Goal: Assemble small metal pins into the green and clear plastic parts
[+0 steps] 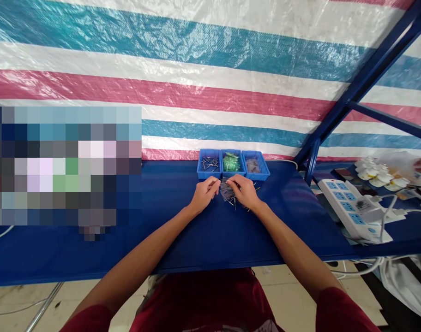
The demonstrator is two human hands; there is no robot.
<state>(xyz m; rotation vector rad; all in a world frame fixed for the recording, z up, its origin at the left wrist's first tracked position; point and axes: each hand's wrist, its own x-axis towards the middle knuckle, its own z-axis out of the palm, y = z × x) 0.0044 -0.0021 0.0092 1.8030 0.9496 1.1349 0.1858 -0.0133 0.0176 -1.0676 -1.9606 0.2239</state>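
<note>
My left hand (204, 196) is closed, its thumb and fingers pinched together in front of the left blue bin (209, 175). Whatever those fingertips hold is too small to make out. Close beside it, my right hand (245, 191) pinches at what looks like a small clear plastic bag (225, 191). Several thin dark metal pins (235, 203) lie on the blue table below and around the right hand, partly covered by it. More such pins (210, 163) lie in the left bin. Green packets (231, 162) fill the middle bin, and small clear bags (253, 165) are in the right one.
A white power strip (345, 205) with plugs and cables stands on the right. Behind it are several white parts (380, 173). A blue metal frame post (335, 110) slants up there. Striped plastic sheeting (210, 92) hangs behind the table (210, 244). A blurred-out area covers the left.
</note>
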